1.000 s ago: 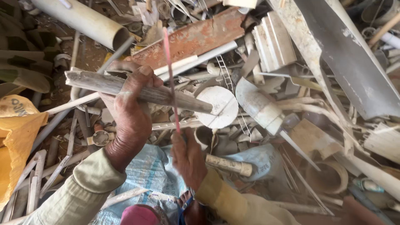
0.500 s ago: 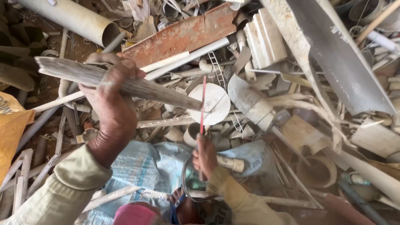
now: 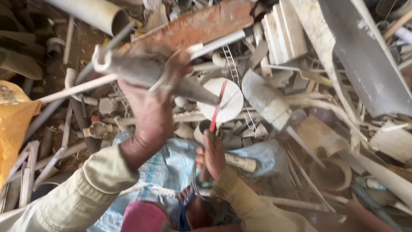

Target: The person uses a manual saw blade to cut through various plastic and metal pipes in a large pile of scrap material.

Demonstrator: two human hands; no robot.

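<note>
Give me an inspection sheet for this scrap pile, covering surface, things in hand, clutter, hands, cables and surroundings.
Surface: ground mostly buried under scrap; bare dirt shows at upper left.
Things in hand: grey pipe piece, lifted and tilted; thin red blade, pointing up from the fist.
Clutter: white round disc, rusty metal sheet, large grey pipe, white ribbed trim, many thin white tubes.
Hands: left hand closed around the grey pipe piece; right hand closed on the red blade's lower end.
Cables: nothing seen.
Surroundings: blue woven sack under the arms, yellow sack at left edge.
</note>
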